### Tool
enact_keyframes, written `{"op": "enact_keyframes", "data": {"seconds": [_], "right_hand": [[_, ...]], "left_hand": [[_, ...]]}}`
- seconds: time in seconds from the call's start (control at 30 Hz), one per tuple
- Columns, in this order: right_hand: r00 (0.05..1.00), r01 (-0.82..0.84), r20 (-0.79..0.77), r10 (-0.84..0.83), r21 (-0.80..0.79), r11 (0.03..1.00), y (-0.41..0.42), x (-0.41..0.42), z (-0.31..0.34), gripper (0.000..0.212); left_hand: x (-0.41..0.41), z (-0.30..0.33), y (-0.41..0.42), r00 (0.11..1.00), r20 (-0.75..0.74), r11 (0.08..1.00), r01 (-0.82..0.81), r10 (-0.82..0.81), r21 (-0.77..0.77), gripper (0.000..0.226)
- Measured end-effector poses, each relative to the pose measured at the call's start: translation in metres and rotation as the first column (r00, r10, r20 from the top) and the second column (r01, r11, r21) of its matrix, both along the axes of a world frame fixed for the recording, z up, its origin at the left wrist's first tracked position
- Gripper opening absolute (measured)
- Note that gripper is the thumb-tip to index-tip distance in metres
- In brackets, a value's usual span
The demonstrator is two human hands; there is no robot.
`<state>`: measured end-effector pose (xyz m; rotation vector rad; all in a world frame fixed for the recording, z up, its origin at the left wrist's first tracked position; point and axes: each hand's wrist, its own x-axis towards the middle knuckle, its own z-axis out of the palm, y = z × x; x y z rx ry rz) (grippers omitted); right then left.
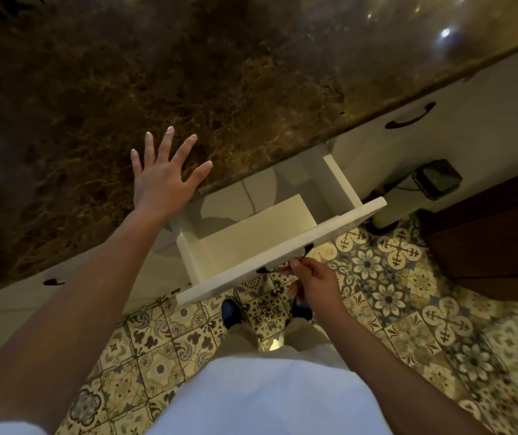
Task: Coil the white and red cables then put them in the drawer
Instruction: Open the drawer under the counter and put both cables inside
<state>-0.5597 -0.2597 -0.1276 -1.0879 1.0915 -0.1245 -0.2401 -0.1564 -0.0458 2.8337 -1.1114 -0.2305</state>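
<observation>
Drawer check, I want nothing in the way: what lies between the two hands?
Head view: between left hand and right hand lies only the open drawer.

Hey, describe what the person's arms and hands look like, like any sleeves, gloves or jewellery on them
Both forearms are bare up to the picture's edge, with no sleeve cuffs showing on them. The left hand wears no glove, ring or watch, and its nails look pale. The right hand is also ungloved, with a bare wrist. A white garment covers the torso below.
</observation>
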Motion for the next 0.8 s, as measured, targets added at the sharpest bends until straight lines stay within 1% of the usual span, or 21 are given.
{"op": "enact_keyframes", "data": {"seconds": [0.03, 0.07, 0.1, 0.13, 0.17, 0.2, 0.23, 0.3, 0.33, 0.43, 0.53, 0.67, 0.73, 0.8], "right_hand": [[0.998, -0.033, -0.048, 0.033, -0.013, 0.999, -0.003, 0.000, 0.006, 0.025], [0.987, -0.093, -0.134, 0.083, -0.067, 0.993, -0.007, -0.002, 0.012, 0.029], [0.962, -0.170, -0.242, 0.126, -0.170, 0.971, -0.011, -0.004, 0.021, 0.033], [0.931, -0.243, -0.338, 0.136, -0.297, 0.924, -0.016, -0.007, 0.031, 0.034], [0.919, -0.280, -0.377, 0.113, -0.424, 0.861, -0.019, -0.009, 0.043, 0.032], [0.930, -0.284, -0.355, 0.093, -0.535, 0.796, -0.020, -0.009, 0.057, 0.027], [0.949, -0.272, -0.298, 0.098, -0.625, 0.732, -0.020, -0.005, 0.073, 0.022], [0.968, -0.251, -0.184, 0.171, -0.745, 0.618, -0.015, 0.018, 0.101, 0.016], [0.963, -0.256, -0.156, 0.221, -0.788, 0.560, -0.012, 0.035, 0.110, 0.014], [0.909, -0.334, -0.170, 0.381, -0.844, 0.420, 0.003, 0.095, 0.128, 0.013], [0.807, -0.454, -0.235, 0.542, -0.834, 0.314, 0.025, 0.157, 0.136, 0.017], [0.679, -0.523, -0.272, 0.682, -0.831, 0.190, 0.066, 0.235, 0.144, 0.039], [0.632, -0.538, -0.295, 0.716, -0.833, 0.131, 0.092, 0.270, 0.147, 0.050], [0.592, -0.542, -0.310, 0.744, -0.837, 0.083, 0.120, 0.302, 0.147, 0.056]], "left_hand": [[0.000, 0.001, 0.000, 1.000, -0.006, 1.000, 0.003, -0.003, -0.003, 0.077], [0.001, 0.002, 0.000, 1.000, -0.017, 1.000, 0.004, -0.005, -0.014, 0.077], [0.002, 0.004, 0.001, 0.999, -0.042, 0.999, 0.000, -0.002, -0.044, 0.077], [0.003, 0.008, 0.004, 0.997, -0.081, 0.995, -0.017, 0.008, -0.103, 0.077], [0.003, 0.012, 0.009, 0.992, -0.126, 0.981, -0.047, 0.024, -0.186, 0.076], [0.003, 0.017, 0.015, 0.985, -0.166, 0.958, -0.085, 0.040, -0.275, 0.072], [0.001, 0.022, 0.024, 0.981, -0.188, 0.928, -0.121, 0.056, -0.352, 0.065], [0.001, 0.026, 0.047, 0.982, -0.169, 0.877, -0.158, 0.089, -0.454, 0.051], [0.001, 0.028, 0.060, 0.983, -0.151, 0.856, -0.167, 0.105, -0.490, 0.047], [0.005, 0.035, 0.105, 0.978, -0.115, 0.805, -0.209, 0.174, -0.555, 0.045], [0.015, 0.046, 0.153, 0.953, -0.112, 0.762, -0.292, 0.280, -0.578, 0.043], [0.041, 0.051, 0.219, 0.890, -0.101, 0.685, -0.411, 0.445, -0.601, 0.040], [0.053, 0.052, 0.249, 0.857, -0.119, 0.643, -0.460, 0.501, -0.613, 0.040], [0.062, 0.052, 0.272, 0.834, -0.130, 0.609, -0.489, 0.537, -0.624, 0.039]]}}
